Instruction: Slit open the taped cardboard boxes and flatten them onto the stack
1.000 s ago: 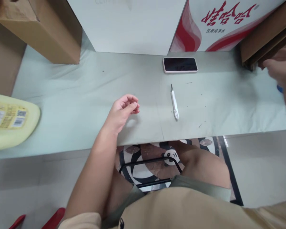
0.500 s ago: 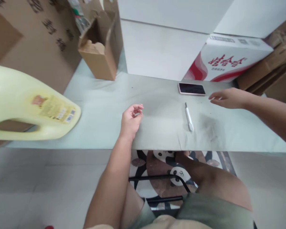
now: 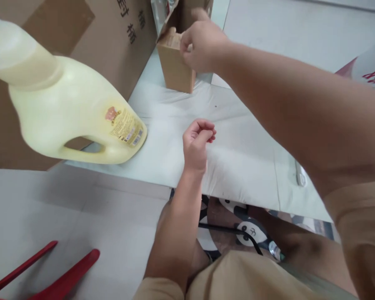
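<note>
My right hand (image 3: 203, 43) is at the small open cardboard box (image 3: 176, 68) at the back of the table, its fingers bent over the box's right front side. Whether they touch the box or pinch anything is not visible. My left hand (image 3: 198, 143) rests above the middle of the table (image 3: 243, 158) with its fingers curled in, and I cannot make out anything inside them. A white pen-like tool (image 3: 301, 174) lies at the right, partly covered by my right arm.
A large pale yellow bottle (image 3: 81, 104) stands at the left before a big brown carton (image 3: 112, 54). White boxes (image 3: 278, 37) line the back. Red bars (image 3: 65, 275) show at the lower left, above the floor.
My right hand has gone from beside the phone on the right across to the cardboard box. My left hand's fingers have curled more. The view has turned left, and the phone is out of sight.
</note>
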`<action>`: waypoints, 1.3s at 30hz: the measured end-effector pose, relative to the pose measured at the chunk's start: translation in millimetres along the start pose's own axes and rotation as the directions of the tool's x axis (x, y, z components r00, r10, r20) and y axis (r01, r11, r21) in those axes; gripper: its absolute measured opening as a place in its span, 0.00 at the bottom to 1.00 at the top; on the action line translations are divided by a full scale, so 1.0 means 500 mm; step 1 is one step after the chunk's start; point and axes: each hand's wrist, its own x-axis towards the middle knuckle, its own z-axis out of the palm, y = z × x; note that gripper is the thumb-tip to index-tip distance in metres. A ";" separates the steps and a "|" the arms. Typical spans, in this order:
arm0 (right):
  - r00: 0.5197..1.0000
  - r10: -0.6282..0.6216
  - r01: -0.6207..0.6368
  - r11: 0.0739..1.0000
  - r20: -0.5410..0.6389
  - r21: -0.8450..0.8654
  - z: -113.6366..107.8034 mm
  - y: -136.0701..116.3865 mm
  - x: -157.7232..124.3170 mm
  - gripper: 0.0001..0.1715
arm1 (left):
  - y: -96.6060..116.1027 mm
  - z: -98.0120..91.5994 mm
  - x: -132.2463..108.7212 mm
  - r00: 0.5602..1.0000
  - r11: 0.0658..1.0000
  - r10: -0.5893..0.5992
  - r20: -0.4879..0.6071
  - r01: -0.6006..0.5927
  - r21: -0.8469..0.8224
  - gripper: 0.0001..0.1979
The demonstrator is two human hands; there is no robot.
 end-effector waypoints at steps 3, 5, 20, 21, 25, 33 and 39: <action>0.987 0.149 -0.145 0.988 0.062 -0.060 0.010 -0.005 0.007 0.15 | 0.016 -0.003 -0.002 0.998 1.000 -0.005 -0.062 0.006 0.005 0.03; 0.984 0.169 -0.167 0.985 0.049 -0.046 0.007 0.008 -0.007 0.15 | 0.025 -0.006 -0.002 0.992 0.999 0.018 -0.128 -0.014 0.030 0.03; 0.999 0.036 -0.035 0.997 0.008 -0.068 -0.029 0.180 -0.242 0.29 | -0.007 -0.005 0.015 0.908 0.956 0.294 -0.297 -0.275 0.106 0.05; 1.000 0.023 -0.022 0.998 0.011 -0.063 -0.029 0.169 -0.235 0.30 | -0.010 0.002 0.014 0.910 0.959 0.284 -0.302 -0.265 0.101 0.05; 0.997 -0.051 0.052 0.998 0.053 -0.029 -0.024 0.090 -0.177 0.38 | -0.012 0.018 0.016 0.914 0.962 0.268 -0.304 -0.238 0.131 0.05; 0.983 0.182 -0.182 0.983 0.007 -0.023 0.012 0.003 -0.064 0.27 | 0.011 -0.005 0.026 0.915 0.954 0.269 -0.300 -0.211 0.213 0.05; 0.961 0.134 -0.115 0.989 -0.243 0.093 0.007 0.074 -0.202 0.16 | 0.031 -0.025 0.019 0.843 0.938 0.338 -0.419 -0.265 0.225 0.04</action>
